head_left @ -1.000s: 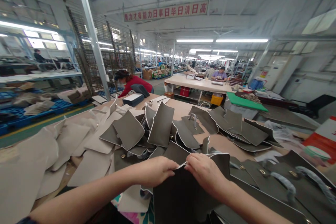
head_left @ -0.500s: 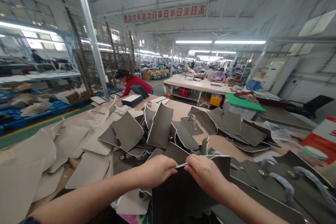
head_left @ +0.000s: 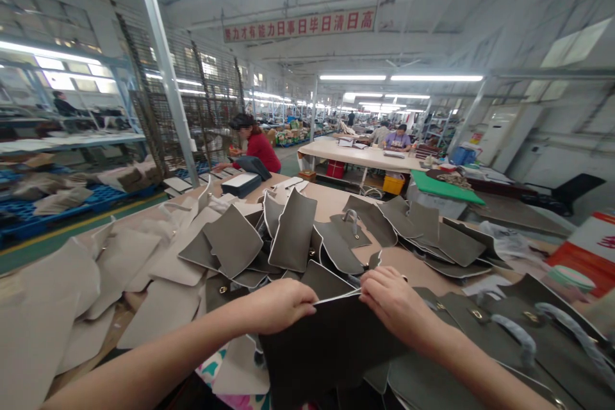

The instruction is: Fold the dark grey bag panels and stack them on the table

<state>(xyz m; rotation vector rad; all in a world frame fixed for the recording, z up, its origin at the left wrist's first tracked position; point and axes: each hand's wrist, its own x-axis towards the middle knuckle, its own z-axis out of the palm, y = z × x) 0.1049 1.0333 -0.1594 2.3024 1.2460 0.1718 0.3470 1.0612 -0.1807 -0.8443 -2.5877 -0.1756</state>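
Both of my hands grip the top edge of a dark olive bag panel (head_left: 327,346), which hangs down in front of me with a pale cut edge along its top. My left hand (head_left: 283,304) pinches that edge at the left, fingers closed. Farther right along the same edge, my right hand (head_left: 391,301) is closed on it near the corner. Just beyond lie more olive panels (head_left: 294,234), piled loosely. Right of my right arm are olive panels with gold fittings and a plastic-wrapped handle (head_left: 516,336).
Beige panels (head_left: 137,256) are heaped on the left of the table. A dark box with a pale top (head_left: 240,184) sits at the far edge, near a person in a red top (head_left: 263,152). A red and white box (head_left: 589,256) stands at right.
My right hand has slid right along the panel's edge, and the hands are farther apart. The panel has shifted slightly left. The person in red has raised their upper body.
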